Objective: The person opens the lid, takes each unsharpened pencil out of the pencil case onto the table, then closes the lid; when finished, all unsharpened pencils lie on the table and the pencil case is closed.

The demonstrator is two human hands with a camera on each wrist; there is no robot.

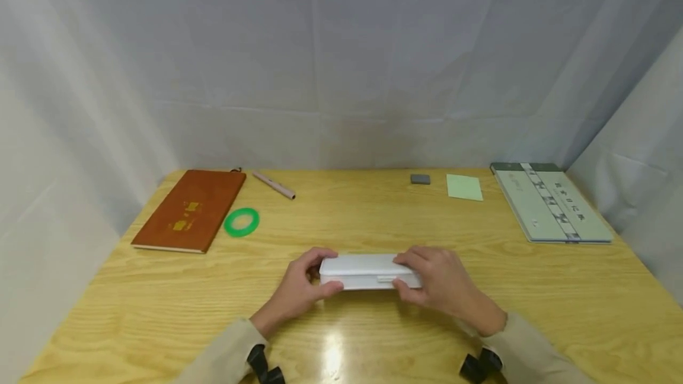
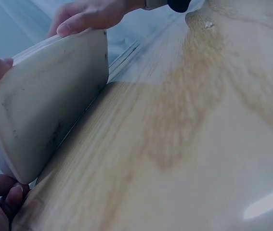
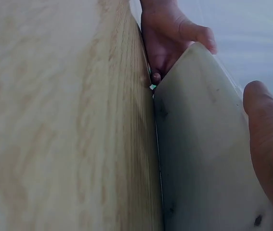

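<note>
A white oblong pencil case [image 1: 368, 271] with a closed lid and a small clasp on its front lies crosswise between both hands. My left hand [image 1: 297, 284] grips its left end, thumb on the front face and fingers behind. My right hand [image 1: 445, 282] holds the right end, thumb on the front beside the clasp and fingers on top. Both wrist views show the scuffed underside of the case [image 2: 54, 101], tilted up from the table along one long edge.
On the wooden table [image 1: 341, 218], a brown notebook [image 1: 192, 212], a green tape ring [image 1: 229, 224] and a pink pen [image 1: 274, 185] lie left. A grey eraser [image 1: 420, 179], pale green sticky notes [image 1: 464, 187] and a light green notebook [image 1: 549, 203] lie right. White curtains [image 1: 341, 64] stand behind.
</note>
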